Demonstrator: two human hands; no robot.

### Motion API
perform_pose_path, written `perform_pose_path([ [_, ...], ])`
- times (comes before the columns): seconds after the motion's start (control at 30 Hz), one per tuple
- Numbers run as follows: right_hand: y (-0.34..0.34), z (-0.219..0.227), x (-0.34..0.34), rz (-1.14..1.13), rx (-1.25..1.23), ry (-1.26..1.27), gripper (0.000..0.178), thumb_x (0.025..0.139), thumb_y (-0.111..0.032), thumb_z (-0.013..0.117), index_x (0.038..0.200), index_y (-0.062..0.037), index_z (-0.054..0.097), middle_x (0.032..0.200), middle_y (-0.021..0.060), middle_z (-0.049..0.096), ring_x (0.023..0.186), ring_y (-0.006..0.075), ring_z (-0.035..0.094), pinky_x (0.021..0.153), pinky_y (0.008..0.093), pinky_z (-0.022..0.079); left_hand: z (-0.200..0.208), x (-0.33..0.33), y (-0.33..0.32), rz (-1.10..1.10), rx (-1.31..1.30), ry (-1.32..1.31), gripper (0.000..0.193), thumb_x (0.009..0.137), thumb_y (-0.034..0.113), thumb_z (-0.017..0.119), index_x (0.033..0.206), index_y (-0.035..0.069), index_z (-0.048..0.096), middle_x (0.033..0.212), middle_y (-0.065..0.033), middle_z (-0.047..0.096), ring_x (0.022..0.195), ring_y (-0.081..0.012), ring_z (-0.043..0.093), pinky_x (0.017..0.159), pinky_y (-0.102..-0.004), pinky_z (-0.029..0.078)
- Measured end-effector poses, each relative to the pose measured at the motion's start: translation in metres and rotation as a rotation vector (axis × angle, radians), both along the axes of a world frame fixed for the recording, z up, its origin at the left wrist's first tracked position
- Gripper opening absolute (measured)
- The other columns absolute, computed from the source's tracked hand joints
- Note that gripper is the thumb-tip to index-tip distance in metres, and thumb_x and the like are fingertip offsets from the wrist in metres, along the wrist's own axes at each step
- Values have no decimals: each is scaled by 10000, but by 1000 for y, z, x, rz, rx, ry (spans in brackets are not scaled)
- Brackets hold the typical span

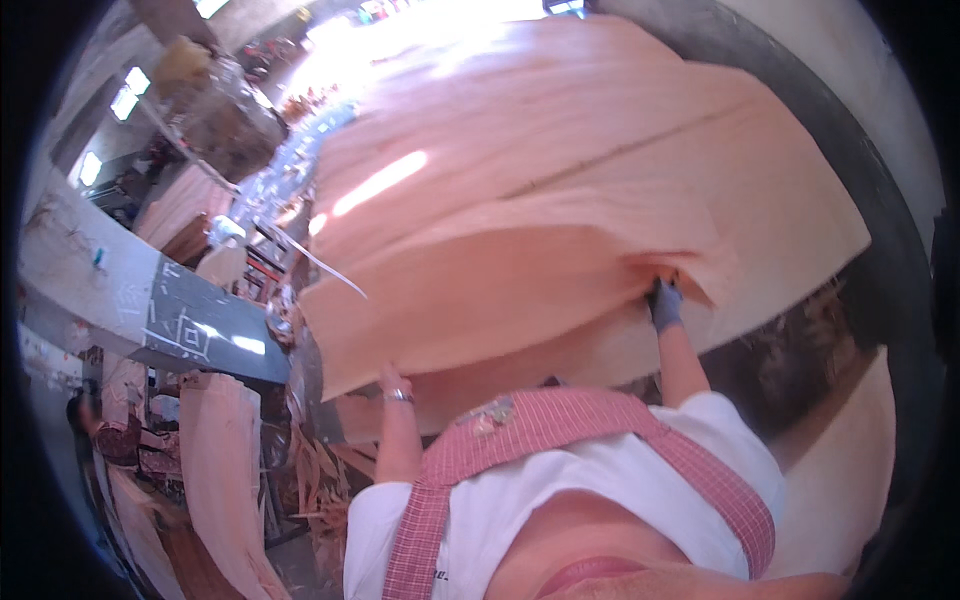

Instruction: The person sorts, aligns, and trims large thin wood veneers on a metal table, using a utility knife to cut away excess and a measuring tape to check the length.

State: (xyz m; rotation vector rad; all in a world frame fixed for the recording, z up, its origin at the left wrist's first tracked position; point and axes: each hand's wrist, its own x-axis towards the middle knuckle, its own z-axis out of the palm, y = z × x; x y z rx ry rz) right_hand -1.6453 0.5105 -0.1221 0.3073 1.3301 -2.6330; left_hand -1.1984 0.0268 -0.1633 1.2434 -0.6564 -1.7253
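Note:
A broad, thin sheet of pale pinkish-tan wood veneer [480, 265] lies in front of me, its near edge lifted and bowed above another sheet [590, 350] below. My right hand [664, 303], in a grey glove, grips the sheet toward its right part, where the veneer buckles into folds around the fingers. At the near left edge, my bare left hand [393, 380] is closed on the same sheet; its fingers are partly hidden. A metal band [398, 395] circles that wrist.
Larger veneer sheets [500, 100] spread beyond, crossed by a long dark seam or gap. Left of them stands a grey wall or block [200, 330] with chalk-like marks. Curved veneer pieces [222, 470] stand at lower left, near scraps [320, 480]. Another sheet [850, 460] leans at lower right.

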Motion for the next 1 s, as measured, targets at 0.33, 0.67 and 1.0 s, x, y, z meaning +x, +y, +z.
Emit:
perform_pose_path([
  [0.33,-41,112,-80,40,490,160,186,852,-206,656,980,-71,640,695,33,618,561,131,603,412,255,384,99,-76,-20,-333,41,13,243,918,261,571,1037,50,596,956,-91,663,768,-227,658,620,-319,580],
  [0.67,46,-9,-34,-110,872,-57,163,847,-185,658,933,-51,625,720,69,633,494,179,602,396,296,424,30,-21,30,-218,118,-396,293,826,129,668,1080,5,593,967,-87,640,779,-234,645,574,-335,535],
  [1.0,30,11,-65,78,580,-31,159,868,-174,670,950,-55,603,702,59,610,495,171,576,431,289,462,65,-87,-36,-243,4,-56,137,834,172,671,906,74,608,820,-80,643,711,-214,652,573,-338,575],
])
